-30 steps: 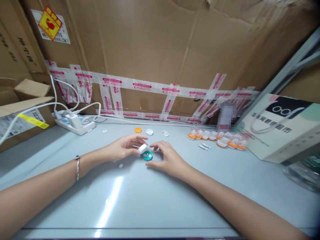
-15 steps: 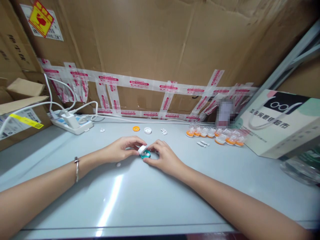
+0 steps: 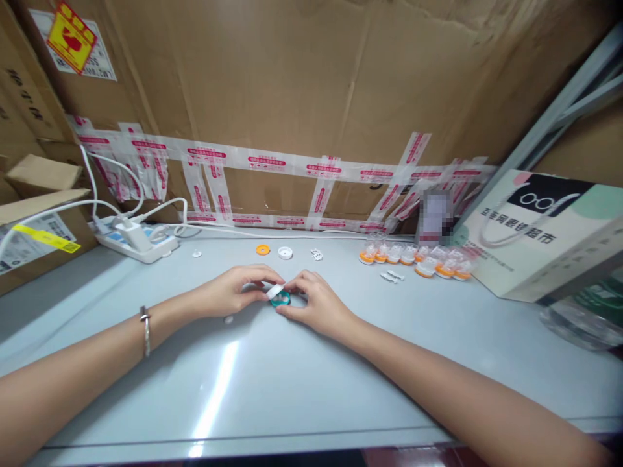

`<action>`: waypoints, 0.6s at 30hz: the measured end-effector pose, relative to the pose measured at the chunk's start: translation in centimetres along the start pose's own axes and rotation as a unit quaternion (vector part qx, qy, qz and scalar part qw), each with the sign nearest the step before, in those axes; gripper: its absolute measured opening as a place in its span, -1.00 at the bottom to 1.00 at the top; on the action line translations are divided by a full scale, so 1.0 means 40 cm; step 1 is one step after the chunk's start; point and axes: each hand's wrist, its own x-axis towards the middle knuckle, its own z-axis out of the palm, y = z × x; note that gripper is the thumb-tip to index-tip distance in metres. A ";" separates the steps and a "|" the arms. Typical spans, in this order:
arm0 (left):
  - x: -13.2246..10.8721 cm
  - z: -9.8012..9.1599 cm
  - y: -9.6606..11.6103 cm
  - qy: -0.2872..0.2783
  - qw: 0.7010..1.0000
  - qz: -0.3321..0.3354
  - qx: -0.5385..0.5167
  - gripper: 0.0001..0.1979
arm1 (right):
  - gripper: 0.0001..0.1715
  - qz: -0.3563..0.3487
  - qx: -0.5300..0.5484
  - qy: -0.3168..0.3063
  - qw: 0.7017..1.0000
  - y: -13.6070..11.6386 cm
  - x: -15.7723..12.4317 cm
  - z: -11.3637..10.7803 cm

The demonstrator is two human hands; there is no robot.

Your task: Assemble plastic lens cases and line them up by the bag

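Between thumb and fingers, my left hand (image 3: pixel 246 288) pinches a white round plastic piece (image 3: pixel 275 292), tilted on its edge. Just under and beside it is a teal round ring-like part (image 3: pixel 281 299) with small white bits inside. My right hand (image 3: pixel 314 298) curls around the teal part's right side, thumb and fingers closed on it. The two pieces meet or overlap; whether they are joined I cannot tell. A small white disc (image 3: pixel 228 320) lies on the table below my left wrist.
Behind my hands lie an orange ring (image 3: pixel 263 250), a white ring (image 3: pixel 285 253) and small white parts (image 3: pixel 317 255). Clear-topped orange-based pieces (image 3: pixel 426 267) stand at right, near white slivers (image 3: pixel 392 277). A power strip (image 3: pixel 139 243) is at left, a paper bag (image 3: pixel 525 233) at right.
The white piece has tipped further onto its edge above the teal part. Both hands keep nearly the same place; the whole view has shifted slightly.
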 end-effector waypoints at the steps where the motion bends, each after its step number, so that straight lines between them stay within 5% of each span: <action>1: 0.000 0.000 0.001 -0.002 1.000 0.010 0.004 -0.70 | -0.67 0.000 0.000 0.000 1.000 0.001 0.000 0.000; 18: -0.005 0.017 0.016 -0.040 0.993 0.069 0.083 -0.62 | -0.72 0.000 -0.001 0.005 1.000 0.001 0.002 0.007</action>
